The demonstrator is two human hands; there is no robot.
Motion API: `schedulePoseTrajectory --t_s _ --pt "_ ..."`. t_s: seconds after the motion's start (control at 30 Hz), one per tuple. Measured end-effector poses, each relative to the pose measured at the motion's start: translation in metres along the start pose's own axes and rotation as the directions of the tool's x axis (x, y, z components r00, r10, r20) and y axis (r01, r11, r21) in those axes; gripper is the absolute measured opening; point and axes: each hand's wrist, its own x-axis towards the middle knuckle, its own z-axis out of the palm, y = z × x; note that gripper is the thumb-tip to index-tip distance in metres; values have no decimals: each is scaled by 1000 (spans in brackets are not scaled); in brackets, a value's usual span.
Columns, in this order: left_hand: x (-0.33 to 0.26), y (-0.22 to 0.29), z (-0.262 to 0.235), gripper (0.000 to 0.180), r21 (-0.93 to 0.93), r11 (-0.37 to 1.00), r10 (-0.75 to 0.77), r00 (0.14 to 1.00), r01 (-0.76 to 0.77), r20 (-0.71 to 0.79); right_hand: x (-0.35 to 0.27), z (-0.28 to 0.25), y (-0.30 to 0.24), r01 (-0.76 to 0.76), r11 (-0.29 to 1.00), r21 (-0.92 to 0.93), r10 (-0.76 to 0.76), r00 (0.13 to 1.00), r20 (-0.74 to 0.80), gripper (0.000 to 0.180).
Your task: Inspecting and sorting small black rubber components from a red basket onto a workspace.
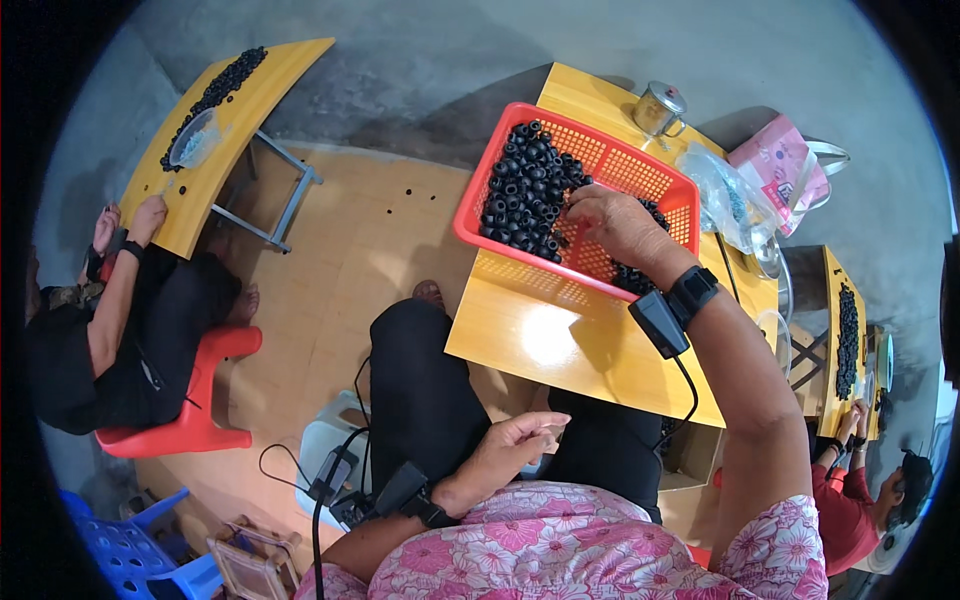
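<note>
While the right hand (620, 225) is dipped into the red basket (645, 172), the black rings (525, 185) sit mostly to the left of its fingers, in a big heap filling that end. The fingers are bent downward and bunched fairly close, tips right at the heap's right edge, so they look to be touching it or just about. Can't tell if they're actually pinching a ring, since the back of the hand covers that bit. There's a smaller lot of rings on the other side too, along the basket's right end and partly under the wrist, with some bare red mesh above the hand. The left hand (505, 450) is over the lap, well apart from the basket, fingers loosely bent; can't really tell whether they're pressed together or on anything. The basket's on a yellow surface (540, 340), with a metal cup (660, 110) just beyond it, and a clear plastic bag (715, 200) and a pink bag (780, 165) off to the right.
</note>
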Motion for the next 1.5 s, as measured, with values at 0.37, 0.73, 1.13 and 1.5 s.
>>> schedulePoseTrajectory --t_s 0.37,0.73,1.13,1.5 --pt "0 -12 6 33 5 1000 11 996 -10 -84 -2 16 18 4 1000 -6 -4 999 -47 26" --pt "-5 -16 11 34 -6 998 56 989 -57 -136 -48 -29 -30 -124 750 649 283 948 -146 15" --pt "-14 -4 36 32 107 964 255 958 -242 -134 -181 19 -125 82 -360 930 251 968 12 27" --pt "-20 -5 60 40 136 836 541 839 -531 -54 -217 67 -174 84 -574 815 200 979 40 21"
